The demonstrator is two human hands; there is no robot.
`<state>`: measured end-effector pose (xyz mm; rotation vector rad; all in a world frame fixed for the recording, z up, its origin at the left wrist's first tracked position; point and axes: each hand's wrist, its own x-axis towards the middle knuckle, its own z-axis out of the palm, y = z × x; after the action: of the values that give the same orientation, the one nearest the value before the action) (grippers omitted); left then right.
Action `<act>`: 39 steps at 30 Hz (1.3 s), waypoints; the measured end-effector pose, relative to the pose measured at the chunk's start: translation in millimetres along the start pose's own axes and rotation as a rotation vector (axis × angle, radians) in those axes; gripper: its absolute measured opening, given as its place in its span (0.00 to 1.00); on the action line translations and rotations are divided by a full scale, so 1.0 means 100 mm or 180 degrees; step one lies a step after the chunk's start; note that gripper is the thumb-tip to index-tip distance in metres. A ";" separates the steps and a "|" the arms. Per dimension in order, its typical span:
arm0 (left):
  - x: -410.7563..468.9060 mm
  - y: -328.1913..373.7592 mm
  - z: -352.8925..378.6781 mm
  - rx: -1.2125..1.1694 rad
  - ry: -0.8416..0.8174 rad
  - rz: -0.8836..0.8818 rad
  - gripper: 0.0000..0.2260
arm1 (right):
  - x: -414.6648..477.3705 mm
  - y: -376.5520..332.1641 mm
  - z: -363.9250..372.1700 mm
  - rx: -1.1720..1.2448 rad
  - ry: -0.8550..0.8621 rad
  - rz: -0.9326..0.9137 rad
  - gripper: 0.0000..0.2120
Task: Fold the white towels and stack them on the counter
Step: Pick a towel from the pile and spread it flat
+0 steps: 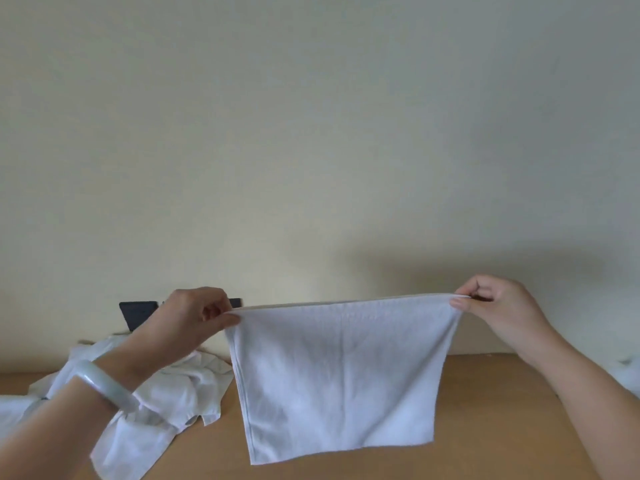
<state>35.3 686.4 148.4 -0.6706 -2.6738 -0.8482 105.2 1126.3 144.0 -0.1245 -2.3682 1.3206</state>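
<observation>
I hold a white towel (pixel 341 375) stretched out in the air above the wooden counter (pixel 485 427). My left hand (pixel 194 317) pinches its upper left corner and my right hand (pixel 495 303) pinches its upper right corner. The towel hangs flat and square, its lower edge just above the counter. To the left, under my left forearm, a crumpled heap of white towels (pixel 166 410) lies on the counter.
A dark rectangular object (pixel 138 313) leans against the pale wall (pixel 311 133) behind my left hand. A pale bangle (pixel 104 382) sits on my left wrist. Something white (pixel 627 372) shows at the right edge.
</observation>
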 end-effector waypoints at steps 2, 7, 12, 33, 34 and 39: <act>0.04 0.05 -0.10 0.0095 -0.0021 -0.0044 0.09 | -0.01 -0.03 0.02 0.0060 -0.0005 0.0018 0.08; 0.06 0.13 -0.20 0.0287 -0.0049 -0.0178 0.10 | -0.05 -0.07 0.08 0.0084 0.0000 0.0058 0.11; -0.04 0.28 -0.26 -0.0103 0.0180 -0.0414 0.11 | -0.13 -0.12 0.08 -0.0101 0.0043 0.0116 0.12; -0.18 0.29 -0.18 0.0266 0.0109 -0.0630 0.08 | -0.43 -0.11 0.22 -0.0667 0.0389 0.0081 0.16; -0.20 0.29 -0.18 0.0243 0.0089 -0.0627 0.08 | -0.43 -0.12 0.21 -0.0690 0.0416 0.0085 0.16; -0.31 0.36 -0.23 -0.0082 0.0095 -0.0652 0.05 | -0.48 -0.18 0.04 -0.0398 0.0260 0.0205 0.11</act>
<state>81.9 688.1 172.5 -0.3904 -2.7423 -0.9369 149.9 1099.9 142.2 -0.2885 -2.3944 1.1723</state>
